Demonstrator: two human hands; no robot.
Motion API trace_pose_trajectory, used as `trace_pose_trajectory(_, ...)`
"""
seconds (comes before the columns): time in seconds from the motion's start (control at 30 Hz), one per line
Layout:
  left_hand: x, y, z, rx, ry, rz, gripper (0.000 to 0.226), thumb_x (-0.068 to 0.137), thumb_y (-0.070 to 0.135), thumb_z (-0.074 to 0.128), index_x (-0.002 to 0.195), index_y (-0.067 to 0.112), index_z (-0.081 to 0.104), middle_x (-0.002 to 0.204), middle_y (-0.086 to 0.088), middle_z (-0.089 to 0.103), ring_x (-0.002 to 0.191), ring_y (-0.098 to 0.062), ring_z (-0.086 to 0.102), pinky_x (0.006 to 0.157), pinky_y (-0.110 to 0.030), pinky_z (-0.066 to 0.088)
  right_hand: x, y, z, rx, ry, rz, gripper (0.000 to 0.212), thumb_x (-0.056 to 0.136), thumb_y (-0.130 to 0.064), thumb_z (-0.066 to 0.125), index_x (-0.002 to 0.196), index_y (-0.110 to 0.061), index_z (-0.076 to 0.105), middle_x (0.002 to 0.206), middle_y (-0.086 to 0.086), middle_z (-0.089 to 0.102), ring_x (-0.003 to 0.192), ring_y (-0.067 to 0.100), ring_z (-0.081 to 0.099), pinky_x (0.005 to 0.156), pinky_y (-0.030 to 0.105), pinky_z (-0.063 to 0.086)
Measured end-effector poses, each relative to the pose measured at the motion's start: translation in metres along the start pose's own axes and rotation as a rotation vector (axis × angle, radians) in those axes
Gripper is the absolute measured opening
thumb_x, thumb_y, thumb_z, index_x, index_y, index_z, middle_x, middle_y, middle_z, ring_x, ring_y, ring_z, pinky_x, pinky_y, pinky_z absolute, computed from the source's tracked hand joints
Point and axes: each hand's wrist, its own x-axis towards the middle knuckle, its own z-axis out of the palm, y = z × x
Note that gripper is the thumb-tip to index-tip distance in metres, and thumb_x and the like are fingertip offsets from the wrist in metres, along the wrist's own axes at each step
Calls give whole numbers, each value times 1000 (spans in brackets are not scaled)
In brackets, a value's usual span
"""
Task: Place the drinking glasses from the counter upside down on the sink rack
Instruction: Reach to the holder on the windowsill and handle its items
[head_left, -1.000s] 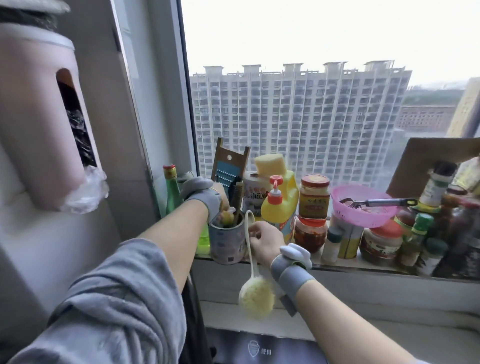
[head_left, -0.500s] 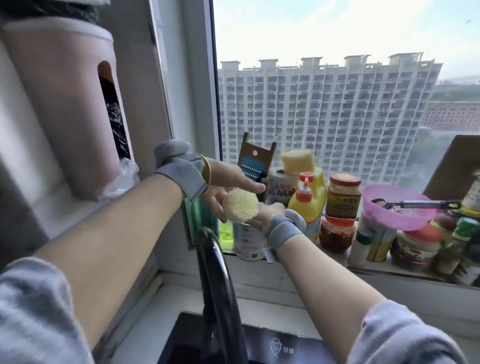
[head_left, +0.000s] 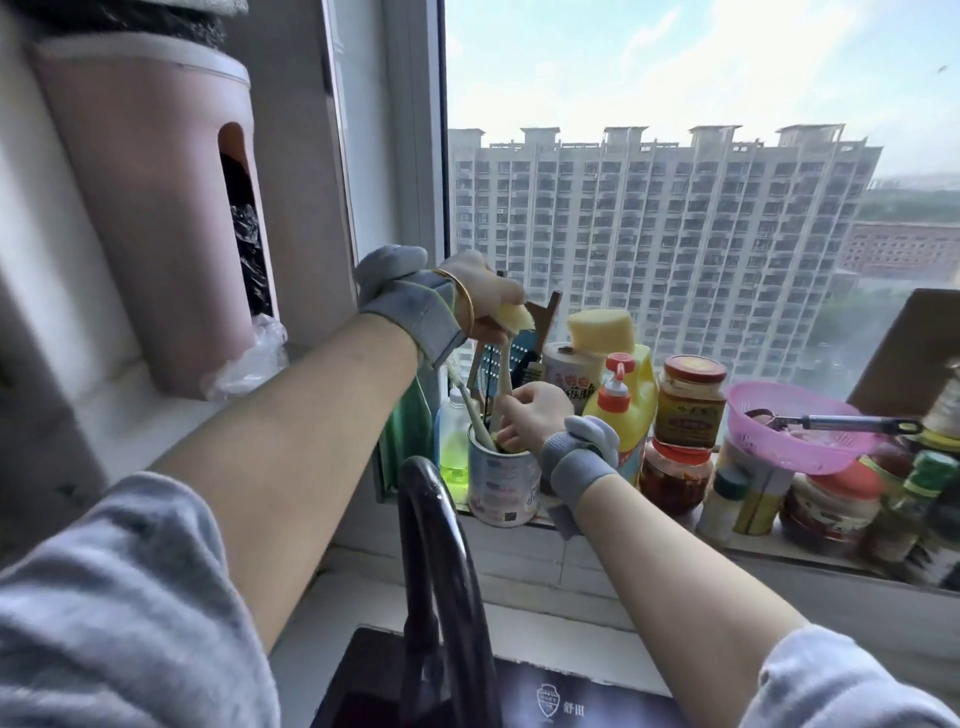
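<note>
No drinking glass and no sink rack show in this view. My left hand (head_left: 480, 301) is raised at the window sill, closed on the yellow sponge head of a long-handled brush (head_left: 514, 318). The brush's cream handle runs down into a white tin can (head_left: 501, 483) on the sill. My right hand (head_left: 532, 418) pinches the lower part of that handle at the can's mouth. A second brush handle leans in the same can.
A black curved tap (head_left: 441, 561) rises in front of the can, above the dark sink edge (head_left: 561, 696). The sill is crowded with a yellow detergent bottle (head_left: 631, 395), sauce jars (head_left: 691, 400), a pink strainer (head_left: 800, 431) and bottles. A pink bag dispenser (head_left: 156, 223) hangs on the left wall.
The brush, which hung head-down from my right hand, has been turned head-up. My left hand took the sponge head and lifted it; the handle end now goes into the can.
</note>
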Motion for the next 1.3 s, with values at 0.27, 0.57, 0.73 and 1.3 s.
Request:
trace_pose_trajectory(0.27,24,-16,10,-131,100,-11,27,92,24,62,85,2,49,74,-14,64,64,-24,65,73,-35,59,19,13,11,-292,57,-91,24,98,-24,49,98,-6,66,90,10,69,84,27,66,79,38,53)
trace_pose_trajectory(0.57,42,-35,22,-37,87,-126,32,93,28,60,91,-1,49,69,-14,60,54,-22,68,69,-37,62,25,25,17,-501,-86,6,26,96,-20,45,81,-4,60,82,13,60,76,27,54,68,33,43)
trace_pose_trajectory(0.73,59,-65,30,577,116,-119,67,84,47,66,128,3,41,110,-15,61,98,-30,65,93,-38,54,23,40,22,-393,90,24,15,95,-16,52,105,-6,49,89,9,52,81,25,50,72,33,41)
trace_pose_trajectory(1.3,-62,-87,-18,29,286,49,16,96,5,48,81,11,50,73,-5,54,54,-12,54,41,-16,49,-70,67,21,-419,-48,-19,13,87,-2,50,91,-12,43,103,18,63,93,36,66,83,44,55)
